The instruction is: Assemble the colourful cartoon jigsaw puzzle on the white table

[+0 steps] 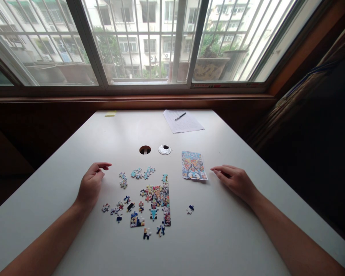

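Observation:
My left hand (92, 183) rests on the table to the left of the puzzle pieces, index finger stretched out, holding nothing. On the right, my right hand (232, 179) lies with its fingers extended, the tips just short of the picture card (194, 165). A partly joined jigsaw puzzle (158, 195) sits between the hands, its straight edge on the right. Several loose puzzle pieces (120, 206) are scattered left of it, and small joined clusters (143, 173) lie above. A joined section (134, 220) lies below left. One white and dark blue piece (190, 209) lies apart to the right.
The white table (212, 237) stands against a barred window (143, 42). Toward its far edge are paper sheets (182, 124) with a pen (180, 116) and yellow sticky notes (110, 114). A cable hole (145, 150) and a round metal cover (164, 150) are mid-table. A curtain (313, 76) hangs at right.

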The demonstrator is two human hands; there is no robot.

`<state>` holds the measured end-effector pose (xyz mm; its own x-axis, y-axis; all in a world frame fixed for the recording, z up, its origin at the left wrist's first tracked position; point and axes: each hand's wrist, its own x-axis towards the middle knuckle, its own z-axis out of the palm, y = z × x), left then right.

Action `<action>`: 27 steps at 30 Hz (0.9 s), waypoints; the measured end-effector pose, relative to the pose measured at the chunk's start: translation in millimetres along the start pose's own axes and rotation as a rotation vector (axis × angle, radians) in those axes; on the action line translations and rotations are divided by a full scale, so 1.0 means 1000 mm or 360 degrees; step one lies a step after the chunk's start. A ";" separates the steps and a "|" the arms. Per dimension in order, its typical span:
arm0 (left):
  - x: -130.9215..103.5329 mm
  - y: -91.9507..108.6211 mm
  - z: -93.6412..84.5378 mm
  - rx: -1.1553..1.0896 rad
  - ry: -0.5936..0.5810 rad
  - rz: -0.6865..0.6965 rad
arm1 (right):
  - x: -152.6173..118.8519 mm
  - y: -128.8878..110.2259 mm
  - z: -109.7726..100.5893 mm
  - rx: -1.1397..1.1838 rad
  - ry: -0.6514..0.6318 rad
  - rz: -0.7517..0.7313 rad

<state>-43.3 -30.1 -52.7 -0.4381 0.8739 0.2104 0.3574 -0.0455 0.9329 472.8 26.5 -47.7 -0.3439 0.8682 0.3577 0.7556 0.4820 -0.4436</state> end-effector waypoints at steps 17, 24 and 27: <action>-0.002 0.003 0.001 0.0062 -0.0038 0.0016 | 0.000 -0.001 -0.001 -0.0010 -0.0008 0.0004; -0.003 0.007 0.000 0.0075 -0.0051 0.0014 | 0.001 -0.004 -0.001 -0.0018 0.0011 -0.0010; -0.003 0.007 0.000 0.0092 -0.0058 0.0009 | 0.000 -0.004 -0.001 -0.0005 0.0014 -0.0014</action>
<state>-39.0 -33.0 -46.8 -0.4062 0.8908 0.2038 0.4071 -0.0233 0.9131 470.4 25.0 -45.1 -0.3456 0.8630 0.3686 0.7544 0.4891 -0.4378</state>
